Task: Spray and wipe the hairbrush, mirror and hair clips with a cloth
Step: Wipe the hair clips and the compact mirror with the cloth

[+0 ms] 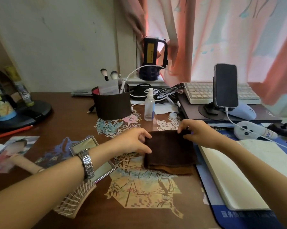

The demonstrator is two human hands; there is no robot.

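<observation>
Your left hand (136,142) and right hand (195,131) pinch the folded dark-brown cloth (170,150); clear plastic spray bottle (149,105) stands untouched beyond them, so cleaning looks unstarted.

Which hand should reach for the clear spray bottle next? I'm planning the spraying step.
Right, probably. The right hand pinches the folded dark brown cloth's far corner, nearest the clear plastic spray bottle; the left hand sits farther left.

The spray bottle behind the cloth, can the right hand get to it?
Probably yes. The spray bottle stands upright just beyond the brown cloth, with bare desk between. The right hand pinches the cloth's far edge, so it must let go first.
</observation>
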